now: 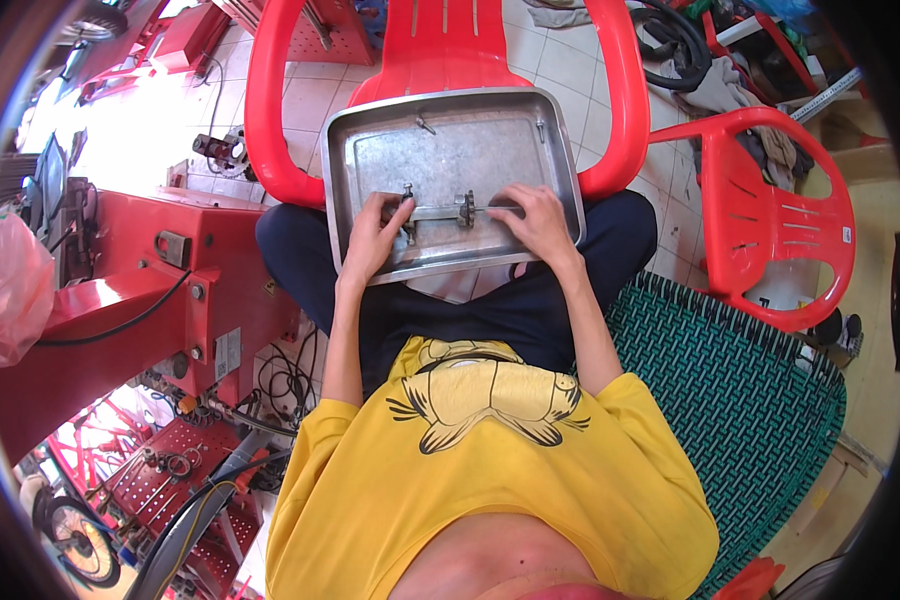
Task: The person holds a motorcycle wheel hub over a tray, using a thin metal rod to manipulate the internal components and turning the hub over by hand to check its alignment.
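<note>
A shallow metal tray [450, 262] rests across my lap, against the red plastic chair in front. Over it lies a metal assembly [436, 213], a short bar with a toothed or knobbed disc near its right end and an upright bolt-like piece at its left. My left hand [372, 238] is closed around that left end, thumb and fingers gripping it. From the right, my right hand [538, 222] pinches near a thin rod that runs out from the disc; its fingertips partly hide the rod's end. A small bolt [425, 125] and another slim metal piece [541, 131] lie farther back in the tray.
The red chair [450, 45] stands directly ahead, its arms flanking the tray. A red machine [200, 270] is close on my left, with black cables below. To my right are a green woven seat [730, 400] and another red chair [770, 215]. Black tubing [675, 45] lies at far right.
</note>
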Available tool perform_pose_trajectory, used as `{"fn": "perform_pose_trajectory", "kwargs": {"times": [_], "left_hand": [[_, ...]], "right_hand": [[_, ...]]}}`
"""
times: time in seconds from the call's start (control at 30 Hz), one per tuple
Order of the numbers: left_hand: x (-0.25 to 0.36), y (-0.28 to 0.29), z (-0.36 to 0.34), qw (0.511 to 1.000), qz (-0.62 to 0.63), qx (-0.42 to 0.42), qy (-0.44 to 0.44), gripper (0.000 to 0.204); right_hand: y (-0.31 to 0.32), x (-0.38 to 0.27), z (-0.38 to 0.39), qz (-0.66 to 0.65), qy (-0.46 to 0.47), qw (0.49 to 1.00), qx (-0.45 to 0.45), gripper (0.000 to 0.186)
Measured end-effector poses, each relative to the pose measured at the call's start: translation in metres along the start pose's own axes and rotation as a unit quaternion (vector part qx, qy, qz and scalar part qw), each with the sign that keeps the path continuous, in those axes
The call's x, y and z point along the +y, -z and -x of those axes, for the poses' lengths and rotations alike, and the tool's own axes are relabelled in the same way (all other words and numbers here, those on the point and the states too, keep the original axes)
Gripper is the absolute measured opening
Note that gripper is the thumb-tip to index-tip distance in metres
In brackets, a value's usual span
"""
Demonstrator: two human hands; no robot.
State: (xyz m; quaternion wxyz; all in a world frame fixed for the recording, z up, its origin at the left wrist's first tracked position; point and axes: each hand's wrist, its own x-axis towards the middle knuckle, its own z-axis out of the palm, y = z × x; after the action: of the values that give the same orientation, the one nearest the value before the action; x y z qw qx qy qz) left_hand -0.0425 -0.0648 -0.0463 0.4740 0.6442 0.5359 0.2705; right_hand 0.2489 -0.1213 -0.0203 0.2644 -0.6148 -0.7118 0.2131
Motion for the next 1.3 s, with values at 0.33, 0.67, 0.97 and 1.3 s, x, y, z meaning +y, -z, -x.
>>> {"fn": "perform_pose_trajectory", "kwargs": {"times": [0.33, 0.67, 0.97, 1.3], "left_hand": [[0.0049, 0.0000, 0.0015, 1.000, 0.010, 0.000, -0.001, 0.038], [0.0016, -0.0002, 0.0002, 1.000, 0.009, -0.003, 0.003, 0.041], [0.0027, 0.0013, 0.0002, 1.000, -0.011, -0.011, -0.002, 0.039], [0.0059, 0.0004, 0.0008, 1.000, 0.001, -0.002, -0.008, 0.040]], "right_hand": [[0.0005, 0.0006, 0.0011, 0.018, -0.014, 1.000, -0.021, 0.030], [0.0020, 0.0003, 0.0001, 0.005, -0.014, 1.000, -0.011, 0.029], [-0.0013, 0.0005, 0.0011, -0.004, -0.030, 1.000, 0.000, 0.029], [-0.0035, 0.0027, 0.0012, 0.024, -0.037, 0.999, -0.005, 0.027]]}}
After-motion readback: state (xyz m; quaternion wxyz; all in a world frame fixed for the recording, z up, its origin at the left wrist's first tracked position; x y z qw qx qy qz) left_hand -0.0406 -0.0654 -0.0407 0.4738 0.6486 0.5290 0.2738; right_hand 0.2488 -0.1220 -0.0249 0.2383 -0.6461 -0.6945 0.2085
